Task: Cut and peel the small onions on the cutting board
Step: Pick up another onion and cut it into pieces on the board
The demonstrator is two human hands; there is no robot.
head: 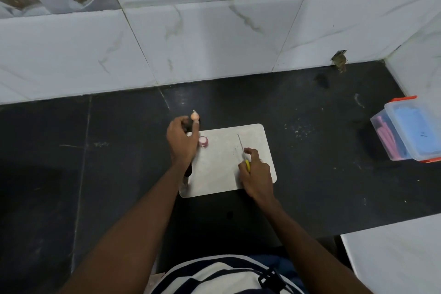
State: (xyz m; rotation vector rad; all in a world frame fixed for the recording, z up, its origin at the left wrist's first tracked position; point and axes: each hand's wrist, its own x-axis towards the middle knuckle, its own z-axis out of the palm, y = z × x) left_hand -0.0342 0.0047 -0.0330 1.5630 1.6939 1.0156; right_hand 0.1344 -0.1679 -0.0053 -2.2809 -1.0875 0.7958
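Observation:
A white cutting board [222, 164] lies on the black counter. A cut onion piece [203, 142], pink with a white cut face, sits near the board's far left corner. Just beyond that corner a small pale onion [195, 116] is at the tip of my left hand's index finger. My left hand [182, 141] hovers there with its thumb apart from the finger. My right hand [256, 174] rests on the board's right side, shut on a yellow-handled knife [247, 165]. The knife's thin blade points away from me and lies low over the board.
A dark-handled tool [188, 173] lies along the board's left edge, partly under my left wrist. A clear plastic box [405, 131] with orange trim stands at the far right. A tiled wall [214, 43] bounds the counter behind, and a white surface [393, 260] sits at the lower right.

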